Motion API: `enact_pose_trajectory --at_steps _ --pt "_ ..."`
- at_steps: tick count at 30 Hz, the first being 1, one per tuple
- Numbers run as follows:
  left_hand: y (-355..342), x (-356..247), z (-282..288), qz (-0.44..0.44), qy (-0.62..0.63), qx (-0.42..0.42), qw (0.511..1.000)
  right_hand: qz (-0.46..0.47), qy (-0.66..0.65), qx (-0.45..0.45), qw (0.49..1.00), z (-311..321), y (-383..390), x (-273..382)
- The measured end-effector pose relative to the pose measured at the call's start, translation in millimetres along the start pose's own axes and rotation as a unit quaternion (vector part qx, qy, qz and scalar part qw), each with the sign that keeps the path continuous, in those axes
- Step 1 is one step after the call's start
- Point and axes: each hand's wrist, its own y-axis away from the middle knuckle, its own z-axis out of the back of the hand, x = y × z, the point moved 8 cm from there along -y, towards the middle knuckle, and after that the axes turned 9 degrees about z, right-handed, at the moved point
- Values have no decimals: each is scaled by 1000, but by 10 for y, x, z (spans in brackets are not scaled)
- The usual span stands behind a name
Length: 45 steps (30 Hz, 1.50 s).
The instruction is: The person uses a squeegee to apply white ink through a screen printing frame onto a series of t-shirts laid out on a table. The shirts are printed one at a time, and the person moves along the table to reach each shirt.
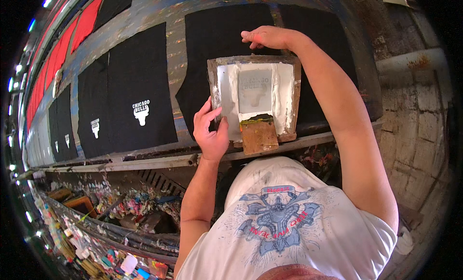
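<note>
A small wooden-edged screen printing frame (292, 77) lies over black fabric (226, 34) in front of me. White ink is smeared along its inner sides, and a bull-head design shows through the mesh (255, 99). My left hand (211, 133) grips the frame's left edge, thumb on the inner side. A wooden squeegee (259, 136) with a dark blade edge leans on the frame's near end; neither hand touches it. Beyond the far edge, my right hand (266, 38) reaches across above the black fabric, fingers pointing left and apart, holding nothing visible.
More black fabric pieces (137, 77) with white bull-head prints lie leftward along the ink-stained table (176, 53). Red pieces (89, 22) lie on the far left. A rail (144, 163) borders the near edge, with coloured debris (130, 263) below. Paving (410, 121) lies right.
</note>
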Motion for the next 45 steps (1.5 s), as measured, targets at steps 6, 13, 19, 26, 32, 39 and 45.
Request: enact_pose_trajectory --at_steps 6,13,19,26,32,39,45 --pt "-29 64 -6 14 32 -2 999 188 -12 -393 900 452 1256 16" --pt "-330 54 115 93 103 -27 990 107 -261 -370 885 -904 2585 -227" --pt "-350 -230 -396 112 107 -38 987 143 -271 -363 880 -1000 3081 -364" --pt "18 -634 -1875 98 100 14 990 120 -241 -406 873 -391 3955 -1304" --pt "414 -657 -2785 149 209 50 965 81 -262 -380 883 -208 4488 -2056" --pt "616 -739 -3048 174 195 27 965 89 -249 -358 895 -108 4697 -2415" --pt "611 -788 -3075 176 197 12 964 116 -229 -379 889 -19 4728 -2476"
